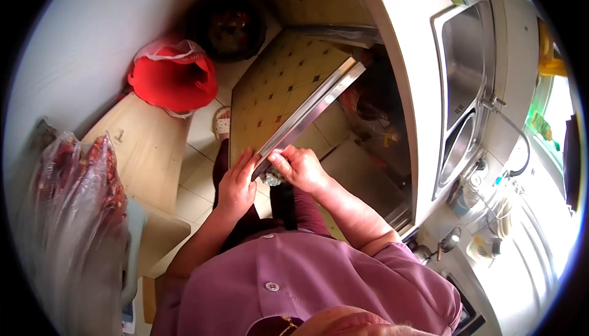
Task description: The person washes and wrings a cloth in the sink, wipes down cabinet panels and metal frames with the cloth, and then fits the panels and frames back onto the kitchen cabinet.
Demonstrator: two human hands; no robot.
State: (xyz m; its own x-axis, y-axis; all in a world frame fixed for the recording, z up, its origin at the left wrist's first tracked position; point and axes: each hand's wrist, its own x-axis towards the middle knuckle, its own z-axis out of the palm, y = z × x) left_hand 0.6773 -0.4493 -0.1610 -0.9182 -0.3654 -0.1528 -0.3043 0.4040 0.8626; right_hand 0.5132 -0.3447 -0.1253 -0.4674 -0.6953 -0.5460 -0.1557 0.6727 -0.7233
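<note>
Free gap right of the obstructing cabinet door (276,84)

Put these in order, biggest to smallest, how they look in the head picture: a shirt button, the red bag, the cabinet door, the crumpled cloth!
1. Cabinet door
2. Red bag
3. Crumpled cloth
4. Shirt button

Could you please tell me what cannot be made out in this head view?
All in the head view:
Small pale wad: partly covered by the right hand, so its kind is unclear.
Reddish item in the cabinet: lost in shadow and blur.
Black tub: dimness obscures its contents.
Window: glare washes out whatever is outside.
</note>
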